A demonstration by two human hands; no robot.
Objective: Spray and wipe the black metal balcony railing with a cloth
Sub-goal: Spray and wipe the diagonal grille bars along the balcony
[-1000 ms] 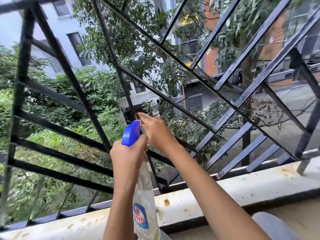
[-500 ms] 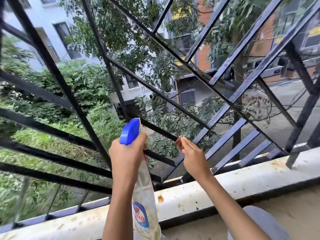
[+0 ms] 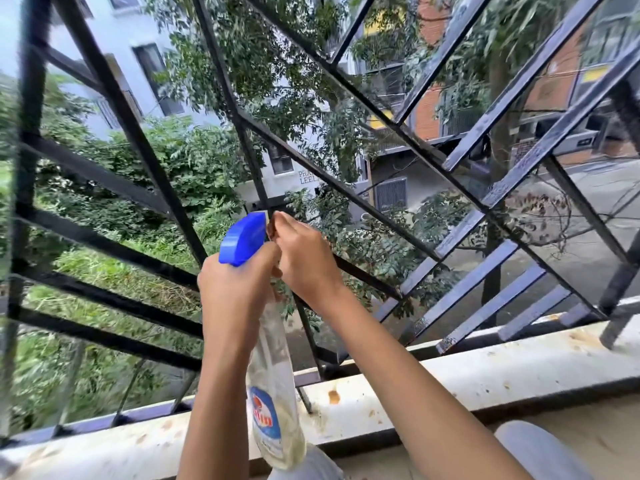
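My left hand (image 3: 235, 292) grips the neck of a clear spray bottle (image 3: 273, 410) with a blue trigger head (image 3: 244, 239), held upright in front of the black metal railing (image 3: 117, 98). The fingertips of my right hand (image 3: 304, 258) pinch at the front of the blue head, where the nozzle sits, and they hide it. The railing's crossed diagonal bars fill the view. The bars at the right (image 3: 485, 126) look wet or streaked. No cloth is in view.
A stained pale concrete ledge (image 3: 485, 368) runs along the foot of the railing. Grey trouser knees (image 3: 540, 452) show at the bottom edge. Trees, grass, buildings and a street lie far below beyond the bars.
My right hand left the bar it touched to the right of the bottle and came back to the blue spray head. My left hand kept the bottle in much the same place.
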